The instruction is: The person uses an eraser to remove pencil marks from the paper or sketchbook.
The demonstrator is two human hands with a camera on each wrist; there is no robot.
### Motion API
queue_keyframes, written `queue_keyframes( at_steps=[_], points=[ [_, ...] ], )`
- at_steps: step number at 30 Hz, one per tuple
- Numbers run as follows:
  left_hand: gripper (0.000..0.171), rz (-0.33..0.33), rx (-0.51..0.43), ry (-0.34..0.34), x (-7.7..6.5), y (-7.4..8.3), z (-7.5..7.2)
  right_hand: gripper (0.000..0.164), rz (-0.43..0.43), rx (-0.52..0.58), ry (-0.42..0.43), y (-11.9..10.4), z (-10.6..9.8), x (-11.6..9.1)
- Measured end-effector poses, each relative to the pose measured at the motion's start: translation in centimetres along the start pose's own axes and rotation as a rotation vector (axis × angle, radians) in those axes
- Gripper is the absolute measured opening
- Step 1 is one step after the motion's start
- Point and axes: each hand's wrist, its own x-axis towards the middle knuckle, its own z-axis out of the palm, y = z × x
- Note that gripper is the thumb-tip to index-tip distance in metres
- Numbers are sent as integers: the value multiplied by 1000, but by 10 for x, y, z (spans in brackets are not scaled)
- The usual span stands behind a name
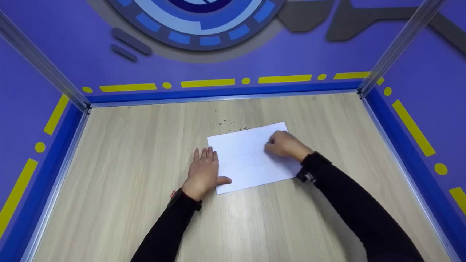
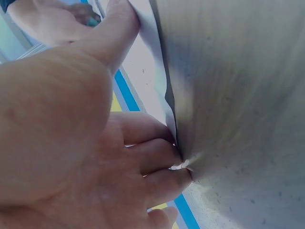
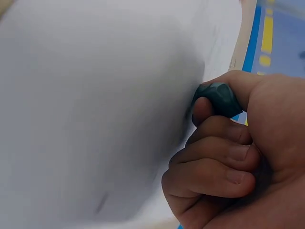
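A white sheet of paper (image 1: 244, 171) lies slightly turned on the wooden table. My left hand (image 1: 203, 173) rests flat at its left edge, thumb on the sheet and fingers stretched along the border. In the left wrist view the paper's edge (image 2: 159, 81) lifts a little between thumb and fingers. On the right part of the sheet, my right hand (image 1: 284, 145) pinches a small dark green eraser (image 3: 220, 99) between thumb and index finger, close against the paper. The other fingers (image 3: 209, 176) curl into the palm. A faint grey streak (image 3: 102, 202) marks the sheet.
Dark crumbs (image 1: 224, 120) are scattered on the table (image 1: 145, 145) just beyond the paper's top edge. Blue panels with yellow dashes (image 1: 207, 83) and metal rails (image 1: 225, 98) border the table at the back and both sides.
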Motion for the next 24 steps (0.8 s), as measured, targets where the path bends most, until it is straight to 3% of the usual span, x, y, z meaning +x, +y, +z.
queue_keyframes(
  at_steps=[5, 9, 16, 24],
  points=[
    [123, 6, 4, 7, 0, 1, 0, 42, 82, 40, 16, 41, -18, -11],
    [123, 12, 0, 18, 0, 0, 1, 44, 103, 54, 27, 51, -19, -16],
    [122, 10, -14, 12, -1, -2, 3, 45, 103, 40, 46, 42, -13, -20],
    [123, 9, -11, 15, 0, 0, 1, 47, -3, 39, 34, -7, 3, -23]
  ],
)
